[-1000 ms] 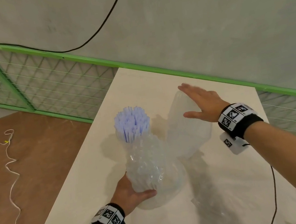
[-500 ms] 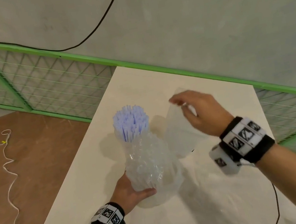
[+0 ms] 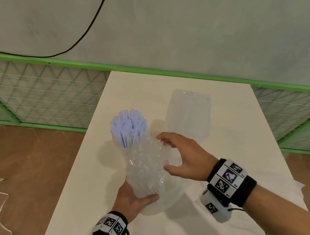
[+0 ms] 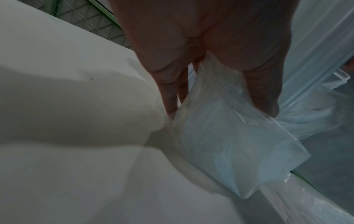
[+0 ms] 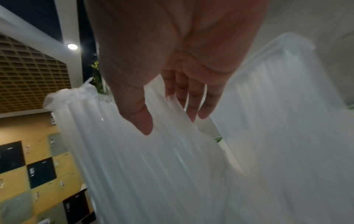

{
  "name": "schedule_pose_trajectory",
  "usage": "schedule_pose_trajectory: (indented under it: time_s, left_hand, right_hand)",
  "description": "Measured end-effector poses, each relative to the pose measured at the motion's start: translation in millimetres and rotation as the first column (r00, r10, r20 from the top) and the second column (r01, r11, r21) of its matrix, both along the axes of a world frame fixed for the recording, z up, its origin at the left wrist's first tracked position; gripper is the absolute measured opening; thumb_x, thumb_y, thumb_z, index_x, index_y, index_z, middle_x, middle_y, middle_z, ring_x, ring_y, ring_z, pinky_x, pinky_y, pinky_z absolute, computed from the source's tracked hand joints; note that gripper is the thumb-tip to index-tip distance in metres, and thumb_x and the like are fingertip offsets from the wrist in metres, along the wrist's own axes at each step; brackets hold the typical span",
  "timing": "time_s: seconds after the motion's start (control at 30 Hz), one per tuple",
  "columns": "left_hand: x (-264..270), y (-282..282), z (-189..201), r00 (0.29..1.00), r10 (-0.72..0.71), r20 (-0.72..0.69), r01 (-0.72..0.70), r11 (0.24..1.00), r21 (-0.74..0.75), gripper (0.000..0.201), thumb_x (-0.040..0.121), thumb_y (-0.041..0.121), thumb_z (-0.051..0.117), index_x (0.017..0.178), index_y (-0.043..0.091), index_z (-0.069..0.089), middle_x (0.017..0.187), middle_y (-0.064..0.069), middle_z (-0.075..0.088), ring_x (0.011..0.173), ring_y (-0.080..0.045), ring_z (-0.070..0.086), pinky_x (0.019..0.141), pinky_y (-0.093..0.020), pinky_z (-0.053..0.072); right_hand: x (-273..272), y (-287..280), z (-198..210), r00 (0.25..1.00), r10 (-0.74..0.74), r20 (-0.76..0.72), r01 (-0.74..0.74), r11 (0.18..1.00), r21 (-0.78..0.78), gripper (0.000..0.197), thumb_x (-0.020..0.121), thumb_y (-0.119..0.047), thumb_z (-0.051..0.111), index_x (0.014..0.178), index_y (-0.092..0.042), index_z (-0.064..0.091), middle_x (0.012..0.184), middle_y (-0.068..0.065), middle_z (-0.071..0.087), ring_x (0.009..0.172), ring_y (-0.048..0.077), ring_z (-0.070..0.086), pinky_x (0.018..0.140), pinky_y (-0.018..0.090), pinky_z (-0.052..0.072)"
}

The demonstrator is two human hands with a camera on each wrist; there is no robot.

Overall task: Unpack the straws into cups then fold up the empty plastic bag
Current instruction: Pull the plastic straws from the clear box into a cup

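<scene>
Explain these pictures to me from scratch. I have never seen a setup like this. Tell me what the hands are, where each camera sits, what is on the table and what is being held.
There is no machine here: a person works with two bare hands, wearing black wristbands with printed square markers. One camera sits on the head and looks down at the white table. Two more sit on the wrists and look along the fingers, so those pictures show mostly palm and plastic up close.

The left hand grips the bottom of a clear plastic bag of straws, held upright on the table. Bluish straws stick out of its open top. The right hand is open at the side of that bag, its fingers against the plastic.

Behind it stands a second bundle of clear straws, not held by either hand. Loose clear plastic lies on the near table. I can see no cups.
</scene>
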State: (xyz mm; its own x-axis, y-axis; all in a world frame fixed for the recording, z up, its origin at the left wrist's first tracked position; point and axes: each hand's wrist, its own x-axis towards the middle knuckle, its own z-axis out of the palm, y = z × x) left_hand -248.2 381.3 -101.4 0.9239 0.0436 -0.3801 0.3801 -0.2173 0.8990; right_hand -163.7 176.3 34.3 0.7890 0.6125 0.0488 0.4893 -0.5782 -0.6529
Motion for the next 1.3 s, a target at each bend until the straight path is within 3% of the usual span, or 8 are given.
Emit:
schedule_pose_trajectory:
  time_s: [0.23,0.33,0.6,0.7,0.87,1.0,1.1,1.3]
  left_hand:
    - [-0.3,-0.7,1.8,1.0,0.006,0.008,-0.006,1.0,-0.01,0.074,0.049,0.037,0.097,0.114,0.031,0.061,0.103,0.011,0.073,0.098,0.001,0.067,0.083,-0.015,0.047]
    - [0.2,0.2,1.7,1.0,0.0,0.012,0.0,1.0,0.001,0.071,0.049,0.036,0.097,0.111,0.034,0.061,0.102,0.012,0.073,0.096,0.004,0.066,0.082,-0.015,0.048]
    - [2.3,-0.3,4.7,1.0,-0.013,0.023,0.013,1.0,0.013,0.067,0.054,0.026,0.096,0.11,0.031,0.061,0.097,0.015,0.071,0.089,0.015,0.063,0.07,-0.002,0.045]
    - [1.8,0.6,5.4,0.999,-0.024,0.029,0.024,1.0,0.016,0.067,0.054,0.03,0.096,0.11,0.036,0.059,0.101,0.017,0.07,0.092,0.014,0.062,0.075,-0.005,0.044]
    - [1.3,1.2,3.7,0.999,-0.024,0.032,0.023,0.999,0.023,0.077,0.052,0.032,0.096,0.119,0.028,0.058,0.103,0.016,0.069,0.094,0.015,0.062,0.076,-0.002,0.043]
    - [1.1,1.1,3.0,1.0,-0.018,0.023,0.017,1.0,0.026,0.079,0.052,0.032,0.096,0.121,0.024,0.058,0.102,0.015,0.069,0.097,0.007,0.063,0.08,-0.007,0.044]
    - [0.5,0.9,3.9,0.999,-0.019,0.027,0.018,0.999,0.03,0.077,0.053,0.032,0.096,0.119,0.025,0.058,0.102,0.014,0.07,0.097,0.006,0.063,0.08,-0.007,0.044]
    - [0.0,1.2,6.3,0.999,-0.028,0.023,0.027,0.999,0.037,0.072,0.054,0.034,0.096,0.115,0.031,0.057,0.101,0.015,0.069,0.098,0.005,0.063,0.082,-0.01,0.044]
  right_hand:
    - [-7.3,2.6,-12.1,0.987,-0.102,0.126,0.086,0.988,0.128,0.039,0.082,-0.027,0.078,0.116,-0.018,0.062,0.108,-0.009,0.059,0.094,-0.011,0.049,0.086,0.005,0.035]
    - [-7.0,2.2,-13.7,0.98,-0.179,0.09,0.163,0.973,0.163,0.041,0.077,-0.033,0.082,0.111,-0.019,0.065,0.106,-0.006,0.065,0.094,-0.002,0.054,0.084,0.008,0.039]
    - [-7.6,10.7,-24.5,0.931,-0.333,0.148,0.285,0.918,0.275,0.039,0.07,-0.038,0.084,0.093,-0.013,0.065,0.087,-0.008,0.059,0.083,-0.009,0.05,0.077,0.005,0.036]
    - [-8.2,14.0,-26.1,0.923,-0.367,0.118,0.324,0.904,0.278,0.04,0.07,-0.041,0.084,0.084,-0.013,0.058,0.084,-0.003,0.058,0.078,0.003,0.052,0.072,0.006,0.036]
    - [-12.6,16.8,-16.7,0.921,-0.388,-0.044,0.384,0.879,0.281,0.045,0.076,-0.041,0.079,0.107,-0.027,0.051,0.101,-0.01,0.06,0.093,-0.011,0.051,0.079,0.002,0.035]
    - [-12.8,18.1,-14.7,0.924,-0.381,0.026,0.355,0.882,0.311,0.043,0.084,-0.039,0.073,0.122,-0.031,0.053,0.104,-0.013,0.057,0.097,-0.017,0.049,0.084,-0.001,0.032]
    - [-11.9,18.9,-16.7,0.916,-0.388,0.102,0.337,0.883,0.327,0.033,0.084,-0.03,0.075,0.111,-0.017,0.063,0.101,-0.015,0.059,0.097,-0.021,0.048,0.084,-0.002,0.032]
    - [-10.0,16.8,-16.2,0.916,-0.395,0.072,0.334,0.848,0.411,0.022,0.076,-0.028,0.082,0.086,-0.017,0.065,0.087,-0.005,0.063,0.085,-0.001,0.056,0.078,0.007,0.037]
